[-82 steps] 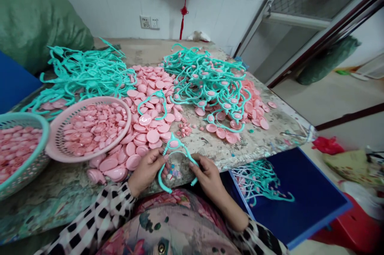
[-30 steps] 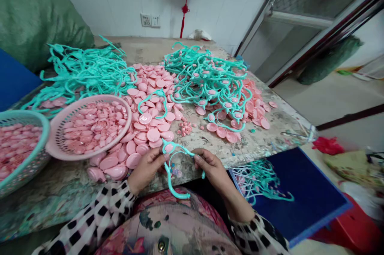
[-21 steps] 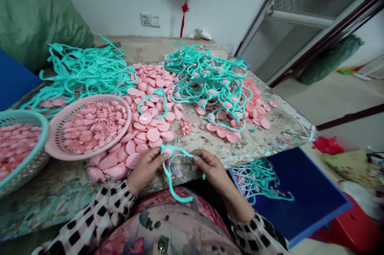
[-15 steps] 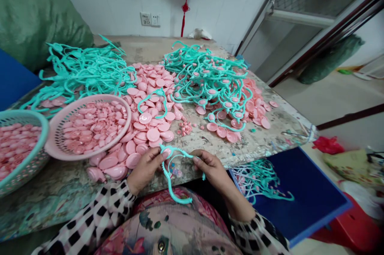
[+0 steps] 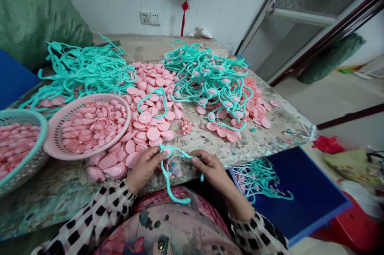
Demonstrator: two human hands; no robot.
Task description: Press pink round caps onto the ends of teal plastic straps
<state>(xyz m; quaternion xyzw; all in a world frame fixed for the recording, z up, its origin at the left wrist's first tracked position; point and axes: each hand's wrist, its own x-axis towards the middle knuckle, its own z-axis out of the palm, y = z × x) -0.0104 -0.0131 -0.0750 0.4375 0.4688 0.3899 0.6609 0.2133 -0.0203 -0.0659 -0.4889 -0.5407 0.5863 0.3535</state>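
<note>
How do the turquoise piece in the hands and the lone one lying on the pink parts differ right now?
The held piece is gripped by the left hand and right hand; the lone piece rests on the pink parts, untouched by either. The held piece reaches past the table's front edge; the lone piece lies farther in. Both are turquoise with two curved branches.

Fingers (image 5: pixel 200 162) partly hide the held frame (image 5: pixel 168 183); the left edge crops a basket (image 5: pixel 43 131).
</note>
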